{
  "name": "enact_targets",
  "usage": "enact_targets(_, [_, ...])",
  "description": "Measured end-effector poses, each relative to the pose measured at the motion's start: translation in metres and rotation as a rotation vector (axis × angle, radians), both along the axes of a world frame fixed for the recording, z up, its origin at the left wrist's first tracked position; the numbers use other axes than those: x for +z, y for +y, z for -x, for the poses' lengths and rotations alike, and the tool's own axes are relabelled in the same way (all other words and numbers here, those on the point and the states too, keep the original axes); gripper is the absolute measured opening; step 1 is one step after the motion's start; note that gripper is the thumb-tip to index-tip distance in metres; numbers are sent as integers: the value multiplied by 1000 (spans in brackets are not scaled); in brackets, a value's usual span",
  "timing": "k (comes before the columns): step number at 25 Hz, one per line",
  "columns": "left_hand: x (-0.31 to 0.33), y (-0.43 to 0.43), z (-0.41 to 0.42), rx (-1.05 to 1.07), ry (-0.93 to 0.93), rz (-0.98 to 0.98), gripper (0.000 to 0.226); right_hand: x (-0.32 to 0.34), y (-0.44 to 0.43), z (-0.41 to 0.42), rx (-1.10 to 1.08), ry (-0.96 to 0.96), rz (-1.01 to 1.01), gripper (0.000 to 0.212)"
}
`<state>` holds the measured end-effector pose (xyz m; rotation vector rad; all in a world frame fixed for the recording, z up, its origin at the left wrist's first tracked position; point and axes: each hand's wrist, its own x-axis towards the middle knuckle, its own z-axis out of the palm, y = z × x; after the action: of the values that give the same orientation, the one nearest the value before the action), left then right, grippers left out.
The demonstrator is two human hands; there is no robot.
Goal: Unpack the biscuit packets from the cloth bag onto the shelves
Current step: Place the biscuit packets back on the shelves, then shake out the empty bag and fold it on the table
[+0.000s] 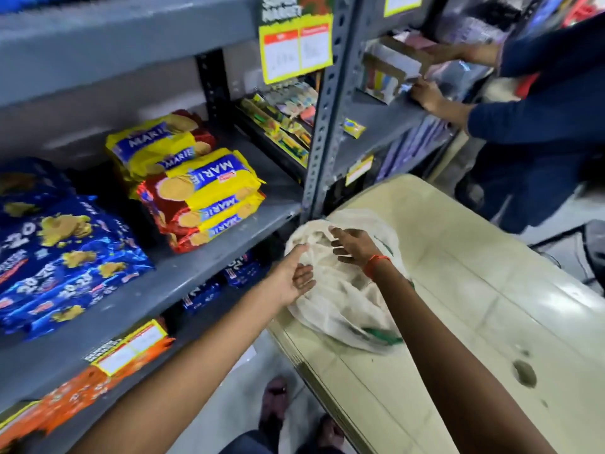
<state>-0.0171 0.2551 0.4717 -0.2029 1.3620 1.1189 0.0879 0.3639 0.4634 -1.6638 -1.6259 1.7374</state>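
now both hands are open over the white cloth bag [343, 299] on the table [474, 290]; left hand [291, 273] palm up, right hand [352, 245] fingers spread; marie packets [203, 191] stacked on the shelf [183, 276].

Both hands, left hand [294, 273] and right hand [352, 245], are open on the white cloth bag [343, 299] sitting on the beige table [474, 290]. Marie biscuit packets [203, 191] are piled on the grey shelf [183, 273] right beside it.

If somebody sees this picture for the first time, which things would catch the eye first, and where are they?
The yellow and red biscuit packets stacked on the grey shelf at the left stand out first, beside the blue packets. Next come the two hands, left hand and right hand, on the white cloth bag, which lies on the pale table.
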Motion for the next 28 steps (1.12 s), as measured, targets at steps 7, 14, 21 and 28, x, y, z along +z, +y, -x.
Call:
enact_targets(7, [-41, 60, -42, -308, 458, -73, 19, -28, -29, -90, -65, -463, -369, 27])
enact_targets(14, [-70, 134, -34, -1474, 1741, -362, 80, -83, -122, -64, -369, 71, 485, 38])
enact_targets(21, [-78, 158, -32, -1608, 1538, -363, 39, -115, -106, -56, -955, 473, 656, 29])
enact_targets(28, [-6, 163, -13, -1460, 1076, -485, 23, -33, -75, -160, -1214, 809, 293, 27])
